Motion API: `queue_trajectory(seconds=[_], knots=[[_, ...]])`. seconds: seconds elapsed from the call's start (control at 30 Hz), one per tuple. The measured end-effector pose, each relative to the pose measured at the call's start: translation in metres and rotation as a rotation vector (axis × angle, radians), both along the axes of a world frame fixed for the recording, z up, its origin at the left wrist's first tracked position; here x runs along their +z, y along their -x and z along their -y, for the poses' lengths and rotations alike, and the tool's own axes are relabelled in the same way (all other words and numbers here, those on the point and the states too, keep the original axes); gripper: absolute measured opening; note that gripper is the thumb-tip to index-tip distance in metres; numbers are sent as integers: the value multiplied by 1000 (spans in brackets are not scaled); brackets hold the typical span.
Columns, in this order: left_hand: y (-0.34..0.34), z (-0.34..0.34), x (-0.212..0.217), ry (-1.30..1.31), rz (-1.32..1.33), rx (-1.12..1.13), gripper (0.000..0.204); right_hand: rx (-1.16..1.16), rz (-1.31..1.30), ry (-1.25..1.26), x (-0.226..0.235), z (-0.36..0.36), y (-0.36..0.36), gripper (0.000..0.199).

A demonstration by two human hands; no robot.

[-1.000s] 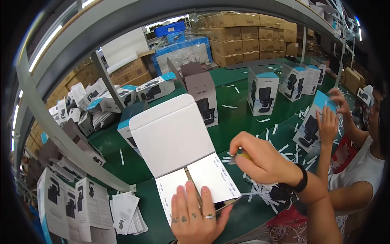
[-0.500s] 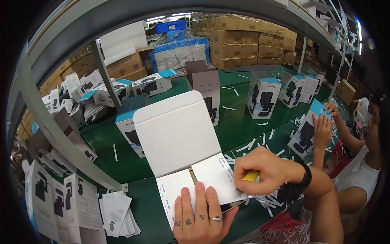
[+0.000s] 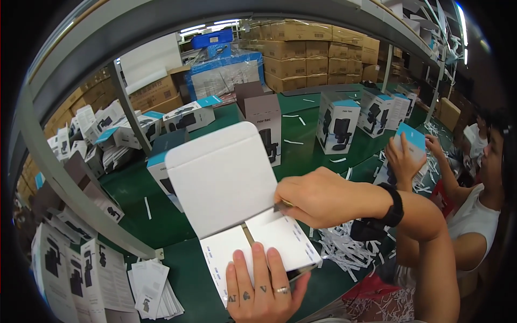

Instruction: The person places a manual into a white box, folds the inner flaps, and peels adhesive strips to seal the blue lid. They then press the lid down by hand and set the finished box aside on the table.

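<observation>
A white cardboard box lies in front of me with its lid flap standing up and two inner flaps folded flat. My left hand presses down on the near inner flaps, fingers spread. My right hand, with a black wristband, reaches over the right flap and pinches a small thin tool with a yellowish tip at the box's fold. The box rests on a green table.
Printed product boxes stand across the table, with brown cartons stacked behind. Folded leaflets and printed sleeves lie at the left. White paper strips pile at the right. A person on the right handles a blue-topped box.
My right hand has moved left and up from the right flap's edge to the box's fold. My left hand stays pressed on the flaps.
</observation>
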State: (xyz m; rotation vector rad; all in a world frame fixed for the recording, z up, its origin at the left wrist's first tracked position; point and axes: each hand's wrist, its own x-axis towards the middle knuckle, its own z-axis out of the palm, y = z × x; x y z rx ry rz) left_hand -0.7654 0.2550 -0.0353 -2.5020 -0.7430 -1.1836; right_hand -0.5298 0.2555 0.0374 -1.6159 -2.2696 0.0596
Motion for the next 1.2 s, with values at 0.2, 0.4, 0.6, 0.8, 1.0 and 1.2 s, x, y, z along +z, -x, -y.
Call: queue_trajectory(seconds=[0.2,0.4,0.6,0.8,1.0,1.2], knots=[[9,-8,-7,106,-37,20,60,154,-543,133,35,64,-22,13],[11,-9,2,-11,-11,-27,60,-250,353,444,44,89,-14,17],[22,-8,-4,-36,-137,48,56,123,-165,-169,30,23,54,19],[26,-13,-11,-82,-53,3,56,182,-200,-197,-5,-56,102,12],[28,-22,-17,-100,-2,-31,51,139,-168,-209,-15,-62,114,11],[31,-27,-20,-110,42,-114,43,286,-332,-67,-10,-61,121,19]])
